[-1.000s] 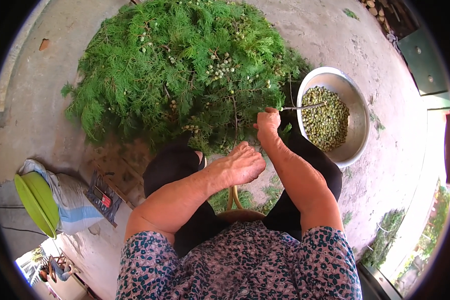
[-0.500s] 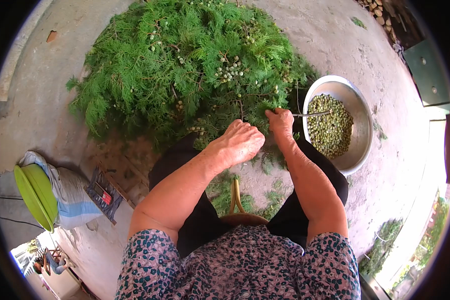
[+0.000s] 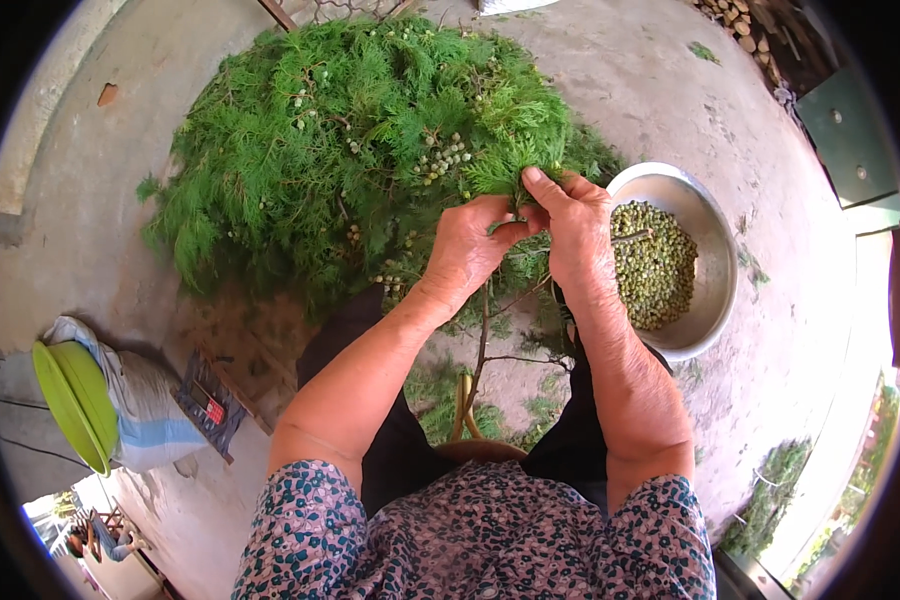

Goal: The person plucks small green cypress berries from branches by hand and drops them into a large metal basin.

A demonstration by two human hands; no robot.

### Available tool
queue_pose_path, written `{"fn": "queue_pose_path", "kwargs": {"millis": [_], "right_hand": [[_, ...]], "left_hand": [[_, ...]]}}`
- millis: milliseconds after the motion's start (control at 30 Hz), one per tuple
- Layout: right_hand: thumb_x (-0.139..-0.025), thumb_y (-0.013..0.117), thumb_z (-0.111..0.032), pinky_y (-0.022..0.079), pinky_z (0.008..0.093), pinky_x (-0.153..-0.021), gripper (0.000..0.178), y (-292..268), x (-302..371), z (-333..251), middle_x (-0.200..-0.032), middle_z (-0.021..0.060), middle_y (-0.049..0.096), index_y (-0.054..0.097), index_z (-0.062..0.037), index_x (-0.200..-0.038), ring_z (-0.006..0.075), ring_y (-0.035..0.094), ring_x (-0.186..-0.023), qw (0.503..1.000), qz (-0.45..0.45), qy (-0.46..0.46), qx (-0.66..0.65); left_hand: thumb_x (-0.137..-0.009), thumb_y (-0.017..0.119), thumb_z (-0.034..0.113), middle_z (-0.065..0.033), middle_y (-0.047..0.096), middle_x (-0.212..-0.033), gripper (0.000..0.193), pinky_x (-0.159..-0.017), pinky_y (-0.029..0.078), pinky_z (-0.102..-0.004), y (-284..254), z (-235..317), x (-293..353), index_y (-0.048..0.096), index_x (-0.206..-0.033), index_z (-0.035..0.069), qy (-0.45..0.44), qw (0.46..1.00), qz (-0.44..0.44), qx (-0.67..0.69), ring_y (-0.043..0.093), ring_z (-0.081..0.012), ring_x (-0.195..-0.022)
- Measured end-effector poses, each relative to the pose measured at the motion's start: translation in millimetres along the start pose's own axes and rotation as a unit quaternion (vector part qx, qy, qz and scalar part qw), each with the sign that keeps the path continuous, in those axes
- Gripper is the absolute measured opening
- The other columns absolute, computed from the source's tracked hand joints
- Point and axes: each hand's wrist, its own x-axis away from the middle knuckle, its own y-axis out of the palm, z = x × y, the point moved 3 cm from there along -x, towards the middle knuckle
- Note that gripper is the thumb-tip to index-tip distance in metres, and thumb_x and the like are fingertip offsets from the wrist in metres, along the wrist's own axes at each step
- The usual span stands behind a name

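A leafy conifer branch (image 3: 482,345) is between my hands, its bare brown stem hanging toward my lap. My left hand (image 3: 472,240) is closed on it, fingertips pinched near the foliage. My right hand (image 3: 577,225) is closed too, thumb pressed on the green sprays at the edge of the heap. A thin stick-like piece (image 3: 632,237) juts from beside the right hand over the bowl; whether that hand holds it is hidden. Ahead lies a big heap of green conifer branches (image 3: 300,170) with clusters of pale round cones (image 3: 442,158). A metal bowl (image 3: 715,265) holds many small green cones (image 3: 655,285).
On the left, a lime-green basin (image 3: 75,405) leans by a pale sack (image 3: 155,410), next to a dark tray-like thing with a red-buttoned device (image 3: 210,405). Firewood (image 3: 745,30) and a green cabinet (image 3: 850,140) stand at the far right. Loose sprigs lie on the concrete floor (image 3: 660,70).
Both hands have come together and risen slightly, the right now beside the left. The branch's bare stem now shows below them. The view has shifted a little, revealing more beyond the heap.
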Motion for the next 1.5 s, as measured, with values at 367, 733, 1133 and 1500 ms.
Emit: {"fn": "queue_pose_path", "kwargs": {"millis": [367, 733, 1133, 1500], "right_hand": [[-0.088, 0.053, -0.018, 0.043, 0.0212, -0.051, 0.024, -8.6, -11.3, -7.3, -0.069, 0.0033, 0.059, 0.058, 0.001, -0.103, 0.0107, 0.055, -0.059, 0.986, -0.108, 0.042, -0.116], [-0.075, 0.066, -0.007, 0.045, 0.0241, -0.047, 0.017, 3.7, -8.6, -2.7, -0.063, 0.0088, 0.06, 0.062, 0.0049, -0.087, 0.0107, 0.054, -0.05, 0.97, -0.133, -0.064, 0.192], [-0.086, 0.052, -0.007, 0.05, 0.0302, -0.064, 0.01, -12.7, -22.1, -11.4, -0.082, 0.0106, 0.059, 0.055, 0.0004, -0.092, 0.0189, 0.059, -0.071, 0.965, -0.123, -0.002, -0.232], [-0.082, 0.061, -0.01, 0.034, 0.0207, -0.039, 0.01, -9.1, -7.7, 12.1, -0.057, 0.0013, 0.054, 0.06, -0.0003, -0.083, 0.0078, 0.046, -0.044, 0.989, -0.055, 0.12, -0.064]], "left_hand": [[-0.087, 0.055, 0.012, -0.0007, 0.062, -0.073, 0.014, -0.069, 0.045, -0.0234, -11.9, -12.1, -5.8, 0.061, -0.084, 0.0, -0.078, 0.991, -0.02, 0.109, 0.055, -0.0073, -0.07], [-0.086, 0.056, 0.014, -0.0049, 0.062, -0.067, 0.02, -0.058, 0.044, -0.0232, -9.7, -1.5, -6.1, 0.061, -0.077, -0.003, -0.037, 0.988, -0.005, 0.15, 0.054, -0.0094, -0.061], [-0.085, 0.058, 0.013, -0.0047, 0.061, -0.072, 0.015, -0.054, 0.047, -0.0227, -10.9, -13.9, -9.1, 0.059, -0.077, 0.001, -0.162, 0.931, 0.044, 0.324, 0.059, -0.0119, -0.063], [-0.084, 0.061, 0.015, -0.0061, 0.06, -0.074, 0.014, -0.054, 0.052, -0.0265, -26.8, -15.7, -13.8, 0.056, -0.077, 0.003, -0.168, 0.888, 0.137, 0.405, 0.061, -0.0145, -0.064]]}}
